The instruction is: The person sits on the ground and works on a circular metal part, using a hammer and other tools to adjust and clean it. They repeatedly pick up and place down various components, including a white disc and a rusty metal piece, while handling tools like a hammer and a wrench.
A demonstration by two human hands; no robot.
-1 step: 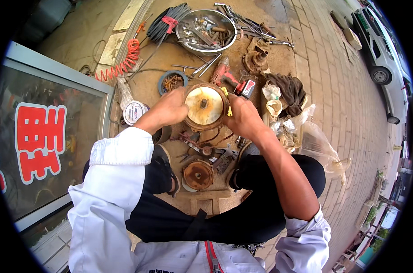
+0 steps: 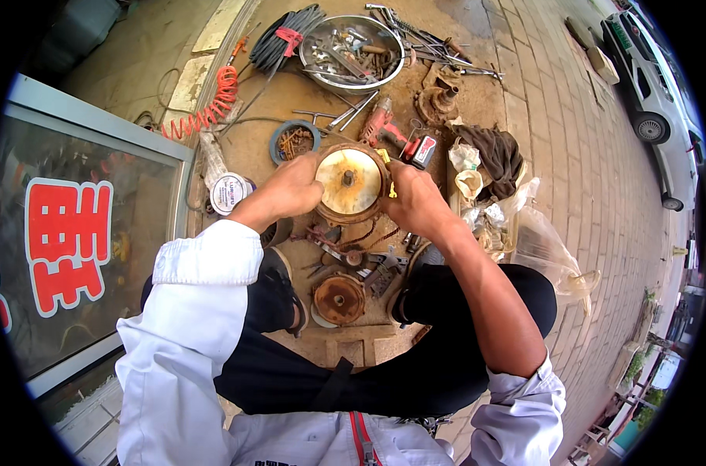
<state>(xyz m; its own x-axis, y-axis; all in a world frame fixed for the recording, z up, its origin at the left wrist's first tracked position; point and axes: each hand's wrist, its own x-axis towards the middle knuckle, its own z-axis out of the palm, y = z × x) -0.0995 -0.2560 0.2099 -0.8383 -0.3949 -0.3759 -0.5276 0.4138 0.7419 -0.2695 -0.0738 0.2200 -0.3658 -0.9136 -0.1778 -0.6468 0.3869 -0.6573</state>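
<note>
Between my hands is a round rusty metal housing (image 2: 347, 214) with a pale, rust-stained disc face and a short shaft standing up at its centre. My left hand (image 2: 291, 186) closes on its left rim, fingers curled in. Gripping the opposite rim is my right hand (image 2: 416, 200), its fingertips partly hidden behind the housing. A small yellow item (image 2: 391, 175) shows beside the right thumb; its kind I cannot make out. Below the housing, between my feet, lies a second round rusty part (image 2: 339, 299) with a hole in its middle.
Beyond the housing lie a red cordless power tool (image 2: 384, 128), a blue-rimmed bowl of rusty bolts (image 2: 294, 141) and a metal basin of tools (image 2: 353, 50). A white tub (image 2: 230, 192) stands left. Dark cloth (image 2: 493, 159) and plastic bags (image 2: 543, 248) lie right. A glass door (image 2: 88, 233) borders the left.
</note>
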